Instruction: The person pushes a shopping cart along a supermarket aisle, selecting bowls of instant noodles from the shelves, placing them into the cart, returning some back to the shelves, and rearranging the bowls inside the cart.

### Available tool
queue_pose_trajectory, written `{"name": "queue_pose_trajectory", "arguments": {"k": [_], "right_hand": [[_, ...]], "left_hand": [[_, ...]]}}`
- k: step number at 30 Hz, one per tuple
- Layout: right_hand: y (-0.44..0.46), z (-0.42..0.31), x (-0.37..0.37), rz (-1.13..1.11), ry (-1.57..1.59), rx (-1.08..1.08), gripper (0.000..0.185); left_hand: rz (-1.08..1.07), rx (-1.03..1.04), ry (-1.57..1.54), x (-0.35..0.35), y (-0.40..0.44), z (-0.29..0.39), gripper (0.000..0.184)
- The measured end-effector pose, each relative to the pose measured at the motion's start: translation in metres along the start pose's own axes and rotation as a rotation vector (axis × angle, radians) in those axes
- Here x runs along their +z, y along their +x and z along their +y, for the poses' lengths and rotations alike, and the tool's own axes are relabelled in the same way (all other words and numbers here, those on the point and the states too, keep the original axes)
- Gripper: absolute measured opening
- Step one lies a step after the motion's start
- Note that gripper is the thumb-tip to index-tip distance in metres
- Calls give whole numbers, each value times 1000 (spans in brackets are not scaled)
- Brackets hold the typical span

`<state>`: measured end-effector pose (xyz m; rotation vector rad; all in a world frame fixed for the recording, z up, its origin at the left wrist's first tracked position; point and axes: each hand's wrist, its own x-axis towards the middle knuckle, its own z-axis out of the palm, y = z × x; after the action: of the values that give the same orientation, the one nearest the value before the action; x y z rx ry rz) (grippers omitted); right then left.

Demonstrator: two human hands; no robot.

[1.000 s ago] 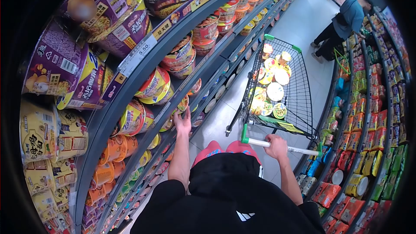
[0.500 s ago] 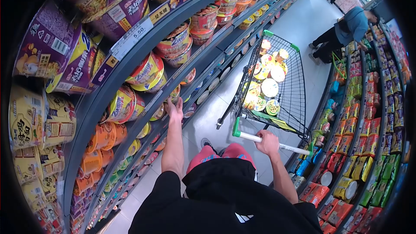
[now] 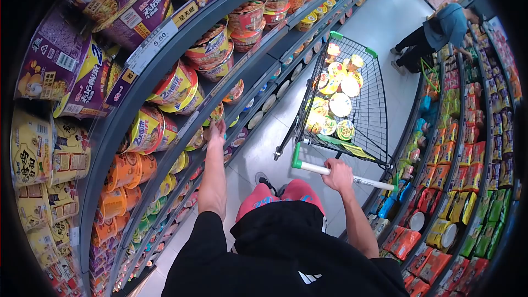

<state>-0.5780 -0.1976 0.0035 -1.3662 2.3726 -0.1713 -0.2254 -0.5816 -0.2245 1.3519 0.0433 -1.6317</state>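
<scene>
My left hand (image 3: 216, 131) reaches to a shelf on the left, fingers stretched out at the lower edge of a small instant noodle cup (image 3: 218, 112). The fingers meet or nearly meet the cup; their tips are partly hidden, and no grip around it shows. My right hand (image 3: 337, 175) is closed around the white handle (image 3: 372, 183) of a shopping cart. Inside the black wire cart (image 3: 375, 93) with green corners lie several instant noodle cups (image 3: 340, 104), some upright with their round lids facing up.
Larger noodle tubs (image 3: 175, 83) fill the left shelf (image 3: 137, 71) above and around my left hand. On the right, a shelf holds rows of packaged food (image 3: 440, 176). A person (image 3: 443, 28) bends toward that shelf beyond the cart. Tiled floor (image 3: 275, 129) runs between the shelves.
The view has shifted slightly. My left hand stays by the same noodle cup, its fingers now looking closer together. My right hand keeps its hold on the handle, and the cart has barely moved.
</scene>
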Motion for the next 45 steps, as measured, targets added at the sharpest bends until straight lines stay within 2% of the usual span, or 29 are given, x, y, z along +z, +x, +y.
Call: {"name": "queue_pose_trajectory", "arguments": {"k": [2, 5, 8, 12, 15, 16, 21, 25, 26, 29, 30, 33, 34, 35, 37, 38, 41, 42, 45], "right_hand": [[1, -1, -3, -66, -22, 29, 32], [2, 1, -1, -67, -18, 37, 32], [2, 5, 5, 35, -2, -34, 25], [2, 6, 6, 36, -9, -43, 25], [3, 5, 8, 25, -12, -38, 26], [3, 6, 8, 20, -9, -32, 27], [4, 8, 9, -33, -25, -3, 30], [6, 1, 6, -55, -33, -15, 32], [6, 0, 6, -50, -35, -26, 32], [6, -2, 11, -35, 0, -40, 30], [5, 0, 18, 28, 4, -111, 28], [7, -3, 20, -19, 37, -150, 31], [9, -4, 18, -55, 58, -170, 33], [8, -3, 15, -92, 82, -186, 36], [8, -3, 10, -173, 131, -211, 41], [14, -1, 8, -306, 177, -217, 48], [26, 1, -5, -478, 836, -228, 44], [32, -5, -16, -499, 989, -150, 40], [76, 7, -19, -509, 1274, -171, 36]], "left_hand": [[4, 22, 4, 2, 11, -4, 38], [-96, 29, -52, -7, 14, -12, 43], [38, 156, 64, 10, -28, -13, 60], [-9, 229, 247, 10, -60, -13, 85], [-27, 176, 392, 20, -110, -19, 86], [3, 171, 421, 20, -118, -29, 78], [-375, 168, 671, -11, -153, -74, 51], [-641, 167, 872, 19, -213, -85, 41], [-698, 187, 919, 32, -226, -88, 43], [-912, 495, 1044, 61, -241, -107, 46], [-890, 413, 1119, 80, -267, -99, 50], [-887, 566, 1403, 93, -279, -120, 58], [-856, 539, 1499, 93, -281, -128, 69], [-825, 636, 1510, 90, -285, -138, 73], [-758, 692, 1531, 91, -299, -139, 73], [-721, 669, 1554, 91, -299, -140, 72], [-630, 585, 1618, 89, -296, -139, 66], [-615, 554, 1646, 94, -299, -135, 63], [-548, 588, 1682, 96, -303, -135, 52]]}}
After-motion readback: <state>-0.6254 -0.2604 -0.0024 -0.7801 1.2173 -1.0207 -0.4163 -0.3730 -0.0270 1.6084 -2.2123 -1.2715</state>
